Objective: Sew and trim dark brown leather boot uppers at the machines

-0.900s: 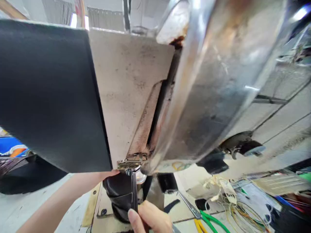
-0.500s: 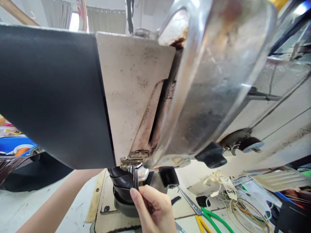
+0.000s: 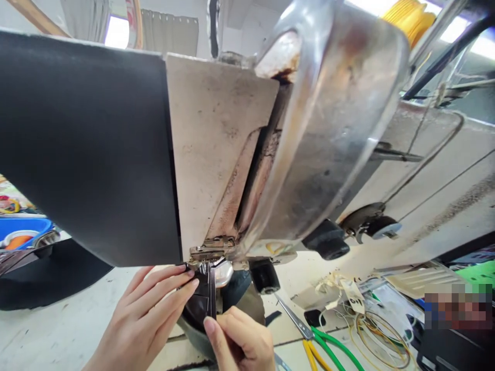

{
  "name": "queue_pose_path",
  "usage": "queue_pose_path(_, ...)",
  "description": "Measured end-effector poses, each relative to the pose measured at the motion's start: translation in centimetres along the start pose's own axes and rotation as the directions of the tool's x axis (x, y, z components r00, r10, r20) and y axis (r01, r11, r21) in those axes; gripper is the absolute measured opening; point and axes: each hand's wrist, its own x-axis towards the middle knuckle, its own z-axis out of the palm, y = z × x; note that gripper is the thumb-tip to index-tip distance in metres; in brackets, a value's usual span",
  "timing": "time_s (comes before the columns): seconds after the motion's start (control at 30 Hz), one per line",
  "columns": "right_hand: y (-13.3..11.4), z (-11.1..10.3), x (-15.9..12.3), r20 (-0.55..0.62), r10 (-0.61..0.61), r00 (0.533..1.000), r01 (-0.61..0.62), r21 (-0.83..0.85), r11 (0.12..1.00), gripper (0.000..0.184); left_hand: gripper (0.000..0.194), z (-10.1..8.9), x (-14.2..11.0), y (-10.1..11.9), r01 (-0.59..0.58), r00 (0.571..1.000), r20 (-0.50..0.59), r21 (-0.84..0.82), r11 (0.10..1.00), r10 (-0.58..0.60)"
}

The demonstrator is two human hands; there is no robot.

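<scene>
A thin dark strip (image 3: 212, 294) runs down from under the sewing machine's needle area (image 3: 212, 251). My right hand (image 3: 242, 337) pinches its lower end between thumb and forefinger. Behind the strip is a dark brown, leather-like piece (image 3: 196, 304), curved and layered, on the machine bed. My left hand (image 3: 150, 309) lies to the left with fingers stretched out, fingertips resting on that piece close to the presser foot. The needle itself is hidden behind metal parts. The pale machine head (image 3: 216, 129) stands directly above both hands.
A large black panel (image 3: 85, 154) covers the left side of the machine head. Scissors (image 3: 309, 330) with green and yellow handles lie at right, beside coiled threads (image 3: 381, 340) and a paper tag (image 3: 353, 296). A blue container (image 3: 29, 226) stands far left.
My left hand has come out from behind the black panel and laid its fingers on the leather-like piece. My right hand has shifted slightly down and left, still pinching the strip.
</scene>
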Motion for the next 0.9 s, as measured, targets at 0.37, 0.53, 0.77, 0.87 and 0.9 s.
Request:
queue_pose_path(0.37,-1.1,-0.6,2.4,0.042,0.137,0.990,-0.141,0.130,0.981,0.044,0.022,0.5,0.3,-0.3,0.100,0.995,-0.007,-0.033,0.994,-0.100)
queue_pose_path(0.53,-1.5,0.2,2.0,0.015,0.275,0.961,-0.270,0.236,0.933,0.031,0.015,0.5,0.6,-0.4,0.120,0.993,-0.023,0.005,0.993,-0.120)
queue_pose_path(0.77,-1.5,1.2,1.2,-0.108,0.344,0.933,-0.299,0.305,0.904,0.024,0.009,0.6,1.2,-0.6,0.125,0.990,-0.069,0.013,0.992,-0.124)
queue_pose_path(0.87,-1.3,0.9,2.0,-0.106,0.312,0.944,-0.281,0.235,0.931,0.026,0.008,0.6,1.7,-1.0,0.149,0.985,-0.077,-0.031,0.988,-0.151)
queue_pose_path(0.9,-1.2,0.8,2.3,-0.104,0.304,0.947,-0.279,0.206,0.938,0.026,0.008,0.7,1.6,-1.2,0.160,0.984,-0.074,-0.055,0.986,-0.164)
